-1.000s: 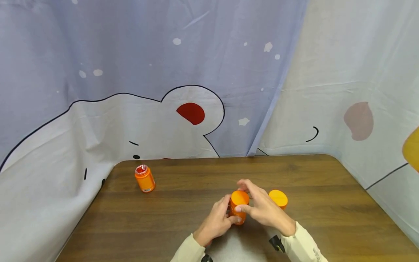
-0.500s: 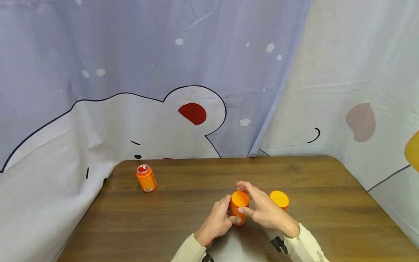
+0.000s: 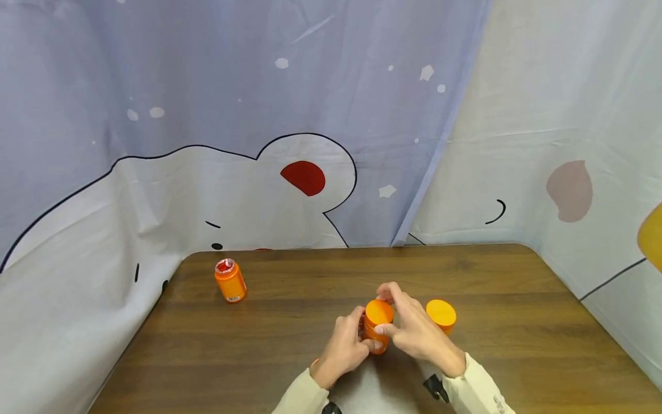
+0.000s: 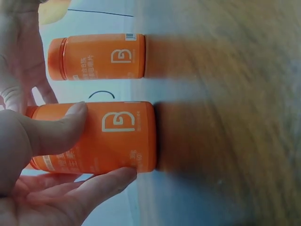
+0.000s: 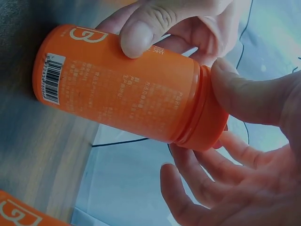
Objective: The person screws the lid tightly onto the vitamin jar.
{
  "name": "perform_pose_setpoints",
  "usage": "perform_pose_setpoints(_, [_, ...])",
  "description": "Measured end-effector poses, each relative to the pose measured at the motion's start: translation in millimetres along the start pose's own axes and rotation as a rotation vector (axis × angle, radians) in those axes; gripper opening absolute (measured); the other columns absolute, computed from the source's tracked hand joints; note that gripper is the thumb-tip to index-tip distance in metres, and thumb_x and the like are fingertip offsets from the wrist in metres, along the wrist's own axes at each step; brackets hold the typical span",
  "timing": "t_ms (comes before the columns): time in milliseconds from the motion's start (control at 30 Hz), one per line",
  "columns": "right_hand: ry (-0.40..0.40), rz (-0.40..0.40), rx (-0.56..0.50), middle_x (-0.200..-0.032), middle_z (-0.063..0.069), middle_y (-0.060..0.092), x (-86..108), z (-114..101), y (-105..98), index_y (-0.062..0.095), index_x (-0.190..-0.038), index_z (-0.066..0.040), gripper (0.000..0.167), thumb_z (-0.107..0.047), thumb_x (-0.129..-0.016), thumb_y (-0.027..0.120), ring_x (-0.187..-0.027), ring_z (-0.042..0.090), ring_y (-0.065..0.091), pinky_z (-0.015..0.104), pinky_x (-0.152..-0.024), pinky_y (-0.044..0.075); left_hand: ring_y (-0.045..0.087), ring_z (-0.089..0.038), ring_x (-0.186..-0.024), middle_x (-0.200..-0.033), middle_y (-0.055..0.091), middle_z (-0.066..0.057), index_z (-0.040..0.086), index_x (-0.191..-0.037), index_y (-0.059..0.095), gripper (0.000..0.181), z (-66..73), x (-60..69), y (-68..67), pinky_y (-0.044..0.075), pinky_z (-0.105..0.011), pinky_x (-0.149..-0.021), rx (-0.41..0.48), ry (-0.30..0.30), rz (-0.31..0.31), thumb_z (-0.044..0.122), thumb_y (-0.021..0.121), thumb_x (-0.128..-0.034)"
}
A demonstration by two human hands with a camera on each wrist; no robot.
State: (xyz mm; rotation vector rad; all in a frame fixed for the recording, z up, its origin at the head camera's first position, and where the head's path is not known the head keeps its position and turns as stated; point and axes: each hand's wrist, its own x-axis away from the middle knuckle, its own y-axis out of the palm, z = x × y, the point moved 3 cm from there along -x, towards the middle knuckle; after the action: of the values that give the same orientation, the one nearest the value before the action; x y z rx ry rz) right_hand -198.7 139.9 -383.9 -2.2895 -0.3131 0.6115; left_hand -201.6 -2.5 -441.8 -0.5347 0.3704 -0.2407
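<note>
An orange pill bottle [image 4: 94, 136] with a white B-shaped logo stands upright on the table in front of me, its flat orange lid [image 3: 379, 311] on top. Around its body my left hand [image 3: 343, 347] holds it, thumb on one side and fingers on the other. My right hand [image 3: 416, 330] grips the lid between thumb and fingers; the right wrist view shows the thumb on the lid's rim [image 5: 209, 115]. Just right of that hand stands a second capped orange bottle [image 4: 101, 56], partly hidden by it in the head view.
At the far left of the brown wooden table [image 3: 289, 287] stands an uncapped orange bottle [image 3: 230, 282], torn silvery seal around its red mouth. A small orange edge [image 3: 314, 363] shows beside my left wrist, mostly hidden. Behind the table hangs a printed curtain [image 3: 207, 86].
The right hand shifts slightly at the lid while the left keeps its hold on the body. An orange edge now shows left of my left wrist. The other bottles stay put.
</note>
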Motion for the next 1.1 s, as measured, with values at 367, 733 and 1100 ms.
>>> perform_pose_setpoints(367, [0.036,-0.035,0.078,-0.108,-0.001,0.053,3.4,-3.5,-4.2,0.043,-0.115,-0.016,0.053,-0.012,-0.074,0.076,-0.100,0.016,0.052,0.040,-0.089,0.042,0.060,-0.007,-0.074,-0.091,0.066,-0.003,0.005,-0.105,0.055,0.040,2.4,-0.5,6.0,0.051,-0.022,-0.066,0.024,-0.009,0.007,0.006,0.076,-0.0706])
perform_pose_setpoints(733, [-0.042,-0.098,0.182,-0.123,0.002,0.048,-0.7,-7.3,-4.6,0.036,-0.133,-0.014,0.069,-0.017,-0.075,0.074,-0.113,0.016,0.047,0.039,-0.094,0.041,0.060,-0.029,-0.103,-0.113,0.062,-0.017,0.001,-0.124,0.046,0.068,3.8,-4.3,-8.5,0.050,-0.038,-0.082,-0.011,-0.096,-0.057,0.014,0.081,-0.0672])
perform_pose_setpoints(1100, [-0.221,0.027,0.159,-0.131,-0.002,0.042,12.9,-39.1,-12.5,0.044,-0.126,-0.015,0.057,-0.022,-0.078,0.073,-0.120,0.017,0.039,0.040,-0.096,0.039,0.063,-0.027,-0.091,-0.107,0.060,-0.017,0.002,-0.116,0.053,0.047,7.2,12.1,-85.6,0.052,-0.033,-0.074,-0.056,-0.119,-0.035,0.010,0.074,-0.0748])
